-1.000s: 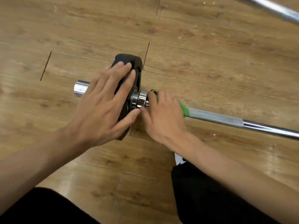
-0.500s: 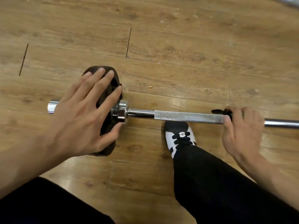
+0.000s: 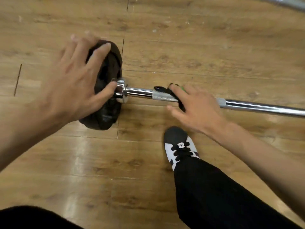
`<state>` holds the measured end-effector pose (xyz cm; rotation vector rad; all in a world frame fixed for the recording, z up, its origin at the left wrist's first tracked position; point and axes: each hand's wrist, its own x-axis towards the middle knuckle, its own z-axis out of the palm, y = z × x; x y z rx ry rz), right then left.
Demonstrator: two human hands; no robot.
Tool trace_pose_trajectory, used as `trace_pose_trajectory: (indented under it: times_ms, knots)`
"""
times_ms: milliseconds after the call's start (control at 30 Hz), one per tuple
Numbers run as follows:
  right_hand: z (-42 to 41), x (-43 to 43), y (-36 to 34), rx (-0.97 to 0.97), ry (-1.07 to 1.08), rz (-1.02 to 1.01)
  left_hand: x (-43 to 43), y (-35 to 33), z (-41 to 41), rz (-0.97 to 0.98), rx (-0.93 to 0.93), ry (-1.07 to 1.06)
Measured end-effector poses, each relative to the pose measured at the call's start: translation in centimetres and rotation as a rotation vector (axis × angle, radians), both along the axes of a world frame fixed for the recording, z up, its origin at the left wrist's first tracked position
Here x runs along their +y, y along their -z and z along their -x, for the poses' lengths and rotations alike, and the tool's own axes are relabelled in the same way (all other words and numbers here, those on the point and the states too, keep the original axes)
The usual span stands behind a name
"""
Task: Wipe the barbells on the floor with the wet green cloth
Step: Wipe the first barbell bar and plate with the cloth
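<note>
On the plate [image 3: 105, 116], left hand [image 3: 74, 83]: fingers spread flat, steadying.
Right of plate, right hand [image 3: 198, 108]: I grip green cloth [image 3: 183, 89] round barbell [image 3: 264, 108].
Progress: I judge mid-wipe; far shaft, 1 other bar [image 3: 288, 2] remain.

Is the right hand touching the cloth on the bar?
Touching. In the head view, the right hand grips the cloth around the barbell, with fingers above and thumb below.

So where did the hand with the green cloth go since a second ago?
The right hand slid the green cloth out along the bar, away from the black plate, then back toward it, onto the rough grip part. The left hand stayed spread on that plate, and the bar stayed on the floor.
</note>
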<state>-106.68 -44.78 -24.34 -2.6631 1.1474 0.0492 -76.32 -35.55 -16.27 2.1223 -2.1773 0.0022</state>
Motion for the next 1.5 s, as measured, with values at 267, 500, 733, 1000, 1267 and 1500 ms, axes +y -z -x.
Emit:
trace_pose_trajectory:
  times_ms: [267, 500, 733, 1000, 1267, 1500]
  knots:
    - [0.4, -2.1, 1.1, -0.096, 0.184, 0.114, -1.8, 2.3, 0.1, 0.173, 0.073, -0.041]
    - [-13.3, -1.3, 0.9, -0.066, 0.061, 0.103, -6.8, 1.1, -1.6, 0.103, 0.091, -0.041]
    - [-4.1, -4.4, 1.1, -0.013, 0.101, 0.185, -7.8, 1.0, -1.1, 0.073, 0.075, -0.030]
    - [6.9, -2.1, 0.7, 0.040, 0.384, 0.196, 0.9, 1.9, 0.8, 0.111, 0.079, -0.024]
    - [-9.4, 4.7, 0.2, -0.223, 0.127, 0.003, 8.3, 1.9, 2.4, 0.035, -0.068, -0.014]
    - [-12.4, 7.8, 0.3, -0.559, 0.203, -0.131, 6.6, 2.1, 1.4, 0.119, 0.084, -0.023]
